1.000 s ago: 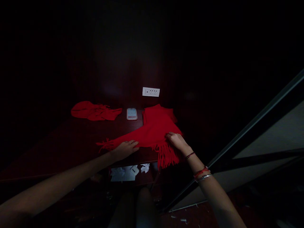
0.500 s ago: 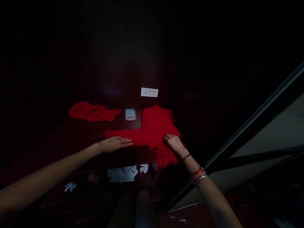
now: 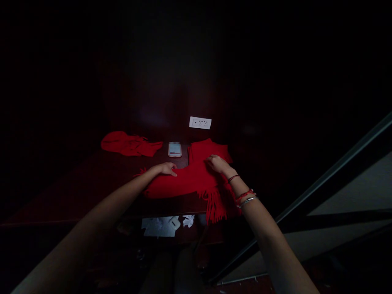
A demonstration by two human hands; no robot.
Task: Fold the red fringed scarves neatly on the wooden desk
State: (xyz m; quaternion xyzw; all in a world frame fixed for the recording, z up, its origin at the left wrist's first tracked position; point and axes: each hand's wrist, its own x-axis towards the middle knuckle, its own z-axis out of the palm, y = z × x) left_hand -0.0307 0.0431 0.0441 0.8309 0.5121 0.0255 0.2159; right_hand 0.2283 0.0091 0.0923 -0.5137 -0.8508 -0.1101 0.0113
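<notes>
A red fringed scarf (image 3: pixel 190 179) lies on a dark wooden table (image 3: pixel 92 183), its tasselled end hanging over the front edge. My left hand (image 3: pixel 166 168) rests on the scarf's left part, fingers curled over the cloth. My right hand (image 3: pixel 217 163) lies on the scarf's upper right part, fingers bent down onto the fabric. Bracelets circle my right wrist. The room is very dark.
A second red cloth (image 3: pixel 130 145) lies bunched at the table's back left. A phone (image 3: pixel 174 149) lies at the back between the two cloths, below a white wall socket (image 3: pixel 200 123). White paper scraps (image 3: pixel 162 226) sit under the table. A dark slanted frame (image 3: pixel 321 179) rises on the right.
Both hands moved away from me across the scarf. The scarf's long left end, which stretched out to the left, is now gathered in under my left hand.
</notes>
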